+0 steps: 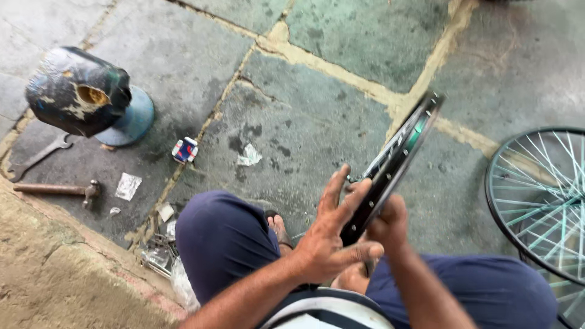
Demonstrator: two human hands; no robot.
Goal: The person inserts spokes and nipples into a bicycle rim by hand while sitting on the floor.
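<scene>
Two bare hands are steadying a black bicycle rim [393,161] on edge between the knees of a person sitting on a stone floor [317,116]: the left hand [332,234] is pressing against its near side with fingers spread apart, the right hand [387,222] is curling closed around its lower edge. With only an open palm bracing it, the tilted rim could slip sideways. A spoked wheel [539,195] is lying right of the right hand; a hammer [58,190] and spanner [36,157] are lying far left.
</scene>
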